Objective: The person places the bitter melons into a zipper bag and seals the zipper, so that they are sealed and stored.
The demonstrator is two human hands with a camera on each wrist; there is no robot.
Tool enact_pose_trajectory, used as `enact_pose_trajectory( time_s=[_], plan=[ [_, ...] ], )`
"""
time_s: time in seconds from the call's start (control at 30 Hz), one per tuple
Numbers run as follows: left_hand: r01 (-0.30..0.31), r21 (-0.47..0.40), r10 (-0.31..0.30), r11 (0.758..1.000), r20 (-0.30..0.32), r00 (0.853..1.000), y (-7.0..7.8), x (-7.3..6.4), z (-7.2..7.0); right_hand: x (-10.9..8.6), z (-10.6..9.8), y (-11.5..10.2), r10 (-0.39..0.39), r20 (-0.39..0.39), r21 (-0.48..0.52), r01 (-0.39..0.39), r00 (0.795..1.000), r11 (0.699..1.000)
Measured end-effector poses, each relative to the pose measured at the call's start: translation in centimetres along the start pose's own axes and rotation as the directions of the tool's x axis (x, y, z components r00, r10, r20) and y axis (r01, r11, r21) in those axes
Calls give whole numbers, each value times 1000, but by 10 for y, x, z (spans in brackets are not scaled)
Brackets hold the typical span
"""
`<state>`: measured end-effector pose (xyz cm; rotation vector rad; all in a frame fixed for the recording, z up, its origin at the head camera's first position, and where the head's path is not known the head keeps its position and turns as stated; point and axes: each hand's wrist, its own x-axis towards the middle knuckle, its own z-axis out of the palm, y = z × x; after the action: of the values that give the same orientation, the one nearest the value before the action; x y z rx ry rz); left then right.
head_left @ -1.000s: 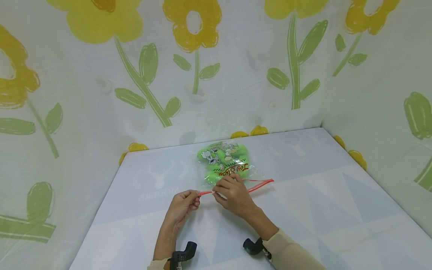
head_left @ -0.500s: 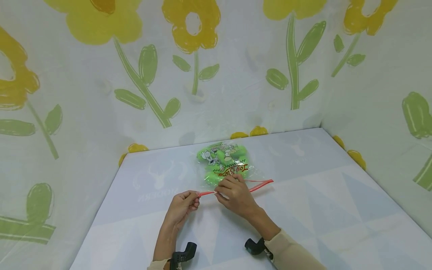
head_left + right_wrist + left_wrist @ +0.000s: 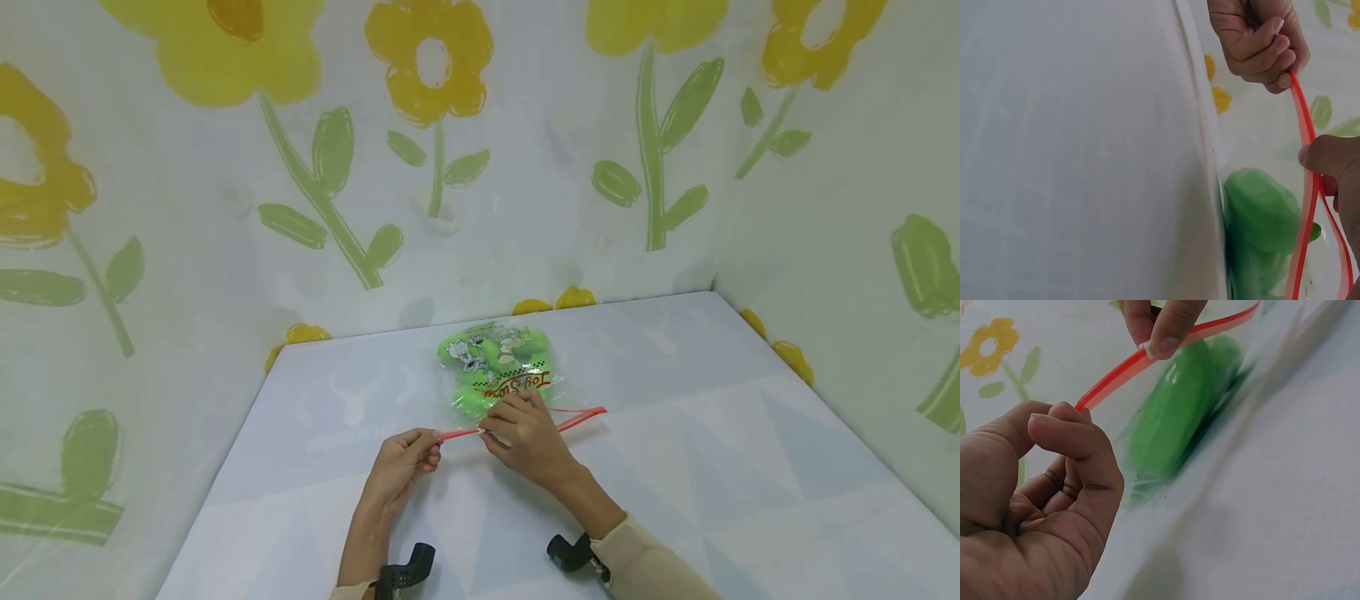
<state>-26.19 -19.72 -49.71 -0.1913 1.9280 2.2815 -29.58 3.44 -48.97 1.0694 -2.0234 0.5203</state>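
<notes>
A clear zipper bag [image 3: 517, 383] with cartoon print and red lettering lies on the table, bright green contents [image 3: 1172, 412] inside. Along its near edge runs a red zip strip [image 3: 459, 434]. My left hand [image 3: 401, 467] pinches the strip's left end between thumb and curled index finger. To its right, my right hand [image 3: 528, 442] pinches the small white slider [image 3: 1147, 350] on the strip. In the right wrist view the strip stretches taut between the hands, and below the right thumb [image 3: 1325, 155] its two red edges stand apart. The right fingers hide part of the strip.
A pale table [image 3: 660, 483] with faint triangle patterns extends around the bag. Behind it hangs a white curtain [image 3: 525, 208] printed with yellow flowers, which also covers both sides. Black camera mounts sit on both wrists.
My right hand has slid slightly rightward along the strip with the slider. The left hand stays at the strip's end. The head view has tilted up a little.
</notes>
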Motion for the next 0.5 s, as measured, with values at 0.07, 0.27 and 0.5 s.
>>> enact_pose_trajectory(
  time_s=[0.07,0.27,0.5],
  plan=[
    [0,-5,0,1000,1,1000,0,0,0,-1,-1,1,2,3,1,-2,1000,1000],
    [-7,-11,7,1000,2,1000,-1,0,1,-2,-5,4,-7,8,5,7,1000,1000],
    [2,-3,-2,1000,0,1000,2,-2,0,-4,-8,7,-5,11,8,5,1000,1000]
  ],
)
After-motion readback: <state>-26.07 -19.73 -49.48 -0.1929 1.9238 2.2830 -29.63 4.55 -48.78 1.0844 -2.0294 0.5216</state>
